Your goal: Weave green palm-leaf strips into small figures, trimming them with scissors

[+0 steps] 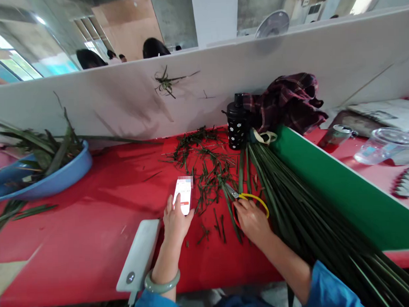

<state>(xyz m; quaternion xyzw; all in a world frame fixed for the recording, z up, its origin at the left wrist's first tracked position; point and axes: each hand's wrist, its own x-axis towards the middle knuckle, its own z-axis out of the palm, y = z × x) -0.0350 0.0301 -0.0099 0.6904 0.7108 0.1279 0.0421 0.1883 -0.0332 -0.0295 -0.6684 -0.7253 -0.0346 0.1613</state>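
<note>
My left hand (177, 219) is palm down over the lower part of a lit phone (184, 190), fingers apart. One fingertip meets the screen and the thumb is by its right edge. My right hand (252, 218) grips scissors (243, 196) with yellow and red handles; their blades point up and left, over green leaf strips. Short green leaf scraps (208, 180) lie scattered beyond both hands. Beside my right arm runs a large bundle of long green leaves (293, 204), tied at its far end with a pale band (264, 137).
A white power bank (141, 254) with a cable lies left of my left arm. A blue basin (67, 171) holds leaves. A black flowered bottle (236, 127) and plaid cloth (290, 101) stand by the white partition (115, 98). A green divider (343, 202) borders the right.
</note>
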